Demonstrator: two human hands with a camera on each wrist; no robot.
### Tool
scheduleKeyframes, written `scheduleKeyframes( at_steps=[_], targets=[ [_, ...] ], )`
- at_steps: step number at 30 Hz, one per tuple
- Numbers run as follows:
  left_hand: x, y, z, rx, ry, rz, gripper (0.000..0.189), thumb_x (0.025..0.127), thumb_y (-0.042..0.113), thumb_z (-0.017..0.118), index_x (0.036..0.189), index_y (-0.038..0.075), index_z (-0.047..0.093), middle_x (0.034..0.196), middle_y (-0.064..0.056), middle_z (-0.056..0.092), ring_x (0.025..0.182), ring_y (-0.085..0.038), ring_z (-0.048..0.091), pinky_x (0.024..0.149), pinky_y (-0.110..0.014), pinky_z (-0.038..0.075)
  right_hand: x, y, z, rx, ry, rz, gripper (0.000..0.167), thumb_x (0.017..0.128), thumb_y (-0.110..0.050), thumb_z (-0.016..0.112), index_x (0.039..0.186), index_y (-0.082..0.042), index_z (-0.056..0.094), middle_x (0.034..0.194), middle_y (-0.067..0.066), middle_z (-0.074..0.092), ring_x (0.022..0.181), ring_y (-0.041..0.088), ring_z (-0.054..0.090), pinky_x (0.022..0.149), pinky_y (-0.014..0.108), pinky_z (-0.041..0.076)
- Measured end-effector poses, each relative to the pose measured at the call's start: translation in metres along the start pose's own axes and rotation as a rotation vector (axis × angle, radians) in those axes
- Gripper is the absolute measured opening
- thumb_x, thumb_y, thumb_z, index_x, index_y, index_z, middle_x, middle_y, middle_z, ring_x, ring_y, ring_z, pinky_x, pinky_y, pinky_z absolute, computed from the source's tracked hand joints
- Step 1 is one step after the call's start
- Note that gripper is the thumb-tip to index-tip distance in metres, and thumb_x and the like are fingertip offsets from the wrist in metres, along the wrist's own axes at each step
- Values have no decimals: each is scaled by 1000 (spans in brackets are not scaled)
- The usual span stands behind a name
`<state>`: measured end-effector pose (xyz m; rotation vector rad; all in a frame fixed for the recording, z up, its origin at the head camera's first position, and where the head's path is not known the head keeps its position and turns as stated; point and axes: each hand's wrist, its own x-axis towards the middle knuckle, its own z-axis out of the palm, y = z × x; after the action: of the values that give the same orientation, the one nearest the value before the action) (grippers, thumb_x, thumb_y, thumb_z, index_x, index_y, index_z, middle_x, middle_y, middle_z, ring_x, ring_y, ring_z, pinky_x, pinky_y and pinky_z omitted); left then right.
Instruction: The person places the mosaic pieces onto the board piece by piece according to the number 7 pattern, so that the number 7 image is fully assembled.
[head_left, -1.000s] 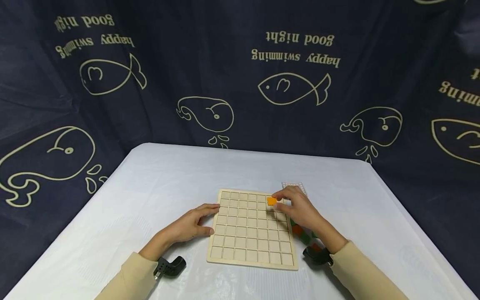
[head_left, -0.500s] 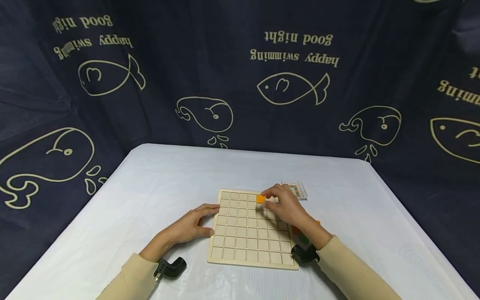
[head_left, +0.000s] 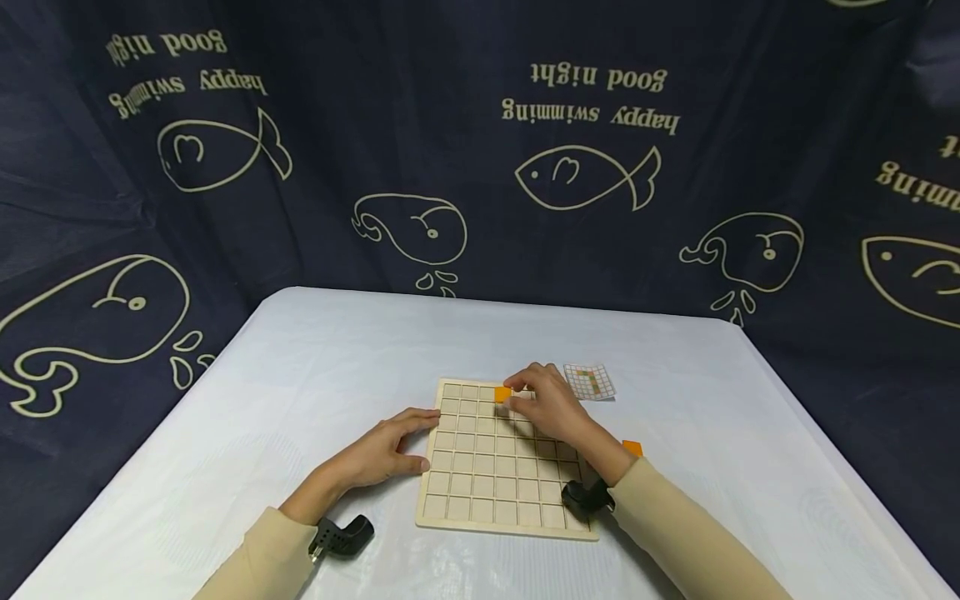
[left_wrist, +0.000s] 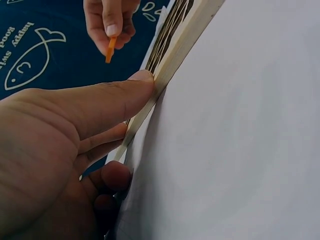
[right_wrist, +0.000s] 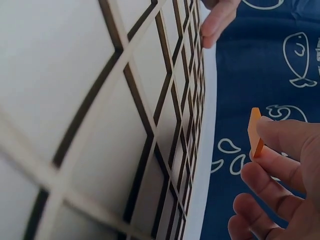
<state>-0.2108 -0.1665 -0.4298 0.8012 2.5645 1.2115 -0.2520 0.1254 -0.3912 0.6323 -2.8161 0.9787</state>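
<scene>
1. Observe leftward shift, since the earlier frame, of right hand (head_left: 551,407) and orange tile (head_left: 502,395) along the far row of board (head_left: 483,464).
2. Find orange tile grasped in right hand, pinched between thumb and fingers, held above the middle of the far row; read as apart from board in the right wrist view.
3. Record left hand (head_left: 386,448) unmoved at the left edge of board, fingers extended and relaxed, not clenched; confirm thumb contact with the edge in the left wrist view.
4. Note board lying flat on white table (head_left: 337,350).
5. Note printed card (head_left: 590,382) on table, near the far right corner of board, more fully exposed than before.
6. Note orange piece (head_left: 632,448) to the right of board, partly hidden by right forearm (head_left: 611,458).
7. Log dark patterned cloth (head_left: 480,42) beyond table.
</scene>
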Motion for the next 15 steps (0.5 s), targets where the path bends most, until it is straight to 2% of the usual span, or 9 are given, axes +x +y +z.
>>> scheduleKeyframes(
  at_steps=[15],
  targets=[
    [0, 1, 0, 8, 5, 4, 64, 83, 24, 72, 140, 10, 46, 151, -2, 36, 143, -32, 27, 109, -68, 9, 12, -7, 16, -24, -33, 13, 21, 85, -22, 70, 105, -14, 71, 94, 2, 62, 83, 16, 44, 73, 31, 39]
  ],
)
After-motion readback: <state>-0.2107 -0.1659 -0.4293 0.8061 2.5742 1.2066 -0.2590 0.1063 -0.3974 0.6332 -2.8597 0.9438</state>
